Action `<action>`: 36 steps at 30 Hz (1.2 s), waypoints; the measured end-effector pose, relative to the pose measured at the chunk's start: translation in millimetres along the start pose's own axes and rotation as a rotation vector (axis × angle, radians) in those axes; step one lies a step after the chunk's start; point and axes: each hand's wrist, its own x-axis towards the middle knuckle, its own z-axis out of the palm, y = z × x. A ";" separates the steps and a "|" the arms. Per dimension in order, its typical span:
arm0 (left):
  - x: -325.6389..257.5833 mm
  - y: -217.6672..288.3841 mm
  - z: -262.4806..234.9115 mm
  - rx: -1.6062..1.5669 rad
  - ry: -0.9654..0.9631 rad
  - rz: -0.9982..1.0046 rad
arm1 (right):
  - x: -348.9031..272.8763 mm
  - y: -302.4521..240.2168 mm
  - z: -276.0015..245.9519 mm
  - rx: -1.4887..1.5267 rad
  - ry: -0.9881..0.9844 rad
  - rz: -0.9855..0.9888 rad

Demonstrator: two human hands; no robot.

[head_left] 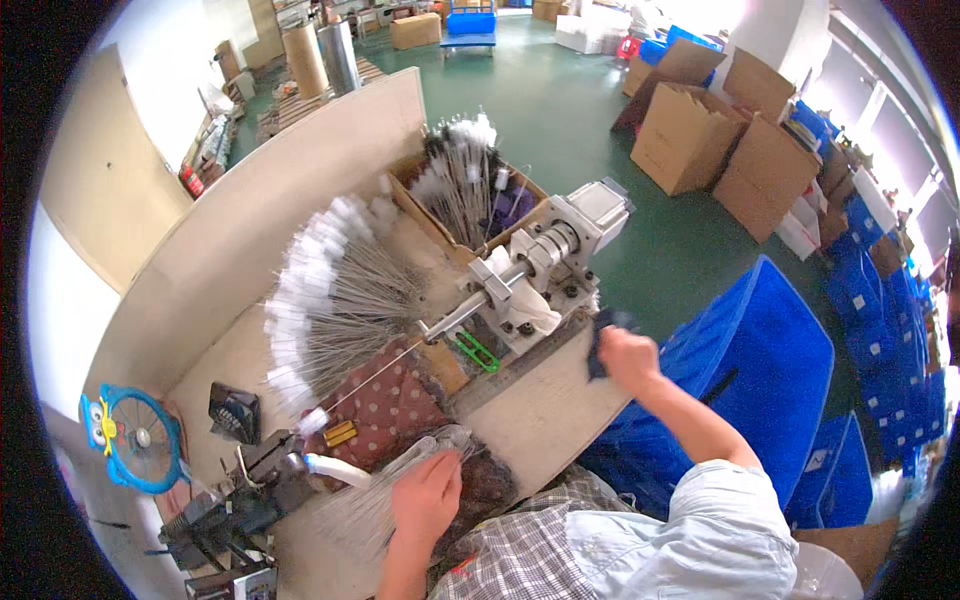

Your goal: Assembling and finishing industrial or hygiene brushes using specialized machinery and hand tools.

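Note:
My left hand (427, 497) rests closed on a loose bundle of thin metal wires (385, 490) lying on the bench in front of me. My right hand (628, 355) is out at the bench's right edge, gripping a dark blue piece (603, 338) beside the small grey machine (540, 270). One wire with a white tufted tip (314, 420) sticks out of the machine's long spindle toward the left. A fan of finished white-tipped wire brushes (320, 300) lies spread on the bench behind it.
A cardboard box of upright brushes (465, 185) stands behind the machine. A small blue fan (135, 440) and a dark clamp tool (250, 480) sit at the bench's left end. Blue bins (760, 370) stand to my right, cardboard boxes (690, 135) on the green floor.

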 end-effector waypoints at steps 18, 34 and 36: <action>69.6 9.3 33.1 0.716 -0.202 0.108 | 1.6 -86.4 -66.1 0.604 0.091 -0.203; 114.5 -13.6 49.5 0.540 0.027 0.118 | -5.0 -115.0 -50.0 0.630 -0.117 -0.272; 116.7 -4.9 49.0 0.564 0.031 0.108 | -5.5 -110.7 -48.0 0.644 -0.102 -0.261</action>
